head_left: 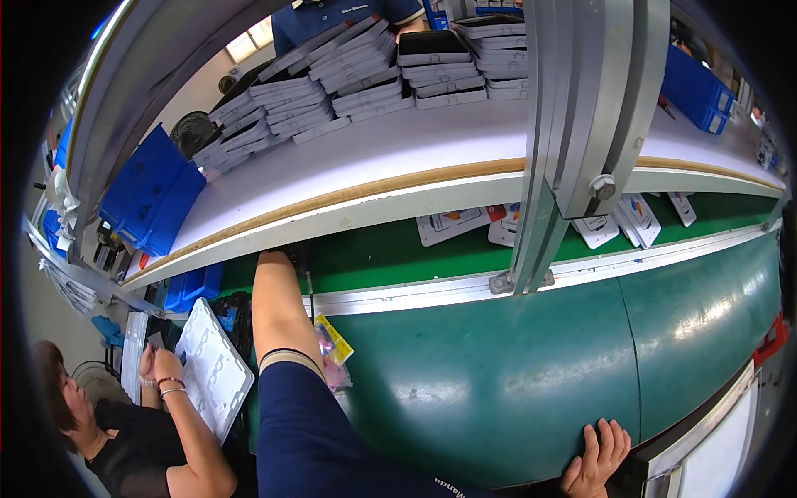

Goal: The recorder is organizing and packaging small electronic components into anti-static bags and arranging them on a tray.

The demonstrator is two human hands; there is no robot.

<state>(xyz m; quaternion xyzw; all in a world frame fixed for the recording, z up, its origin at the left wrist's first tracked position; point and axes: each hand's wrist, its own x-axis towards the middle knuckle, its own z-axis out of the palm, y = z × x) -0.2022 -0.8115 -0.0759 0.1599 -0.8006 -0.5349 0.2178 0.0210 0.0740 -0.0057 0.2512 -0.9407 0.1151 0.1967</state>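
Green covers the work surface [498, 365]; the operator's right hand [601, 461] rests at its near edge, fingers spread, the grip open and carrying nothing. The left forearm [286, 311] extends over the metal rail [415, 293] and in beneath the shelf [398, 149]. The left hand is hidden behind the shelf edge; I cannot tell whether its grip is open or closed. The nearest loose item in view, a clear packet with a yellow top [334, 339], lies just right of the left sleeve, near the rail. White flat packs [452, 226] lie on the green strip [374, 267] farther right, well apart from the forearm.

For a sound reach, the following appears advisable:

1. Pass the arm low, clear of the shelf's underside.
2. Use the right hand as a light brace; do not lean hard on the edge.
3. Hold the sleeve off the packet, which could be dragged.
4. With sight probably blocked by the shelf, confirm contact by touch before closing the grip.
5. Withdraw along the same line, with the elbow clear of the co-worker's white tray [212, 365] at the left.
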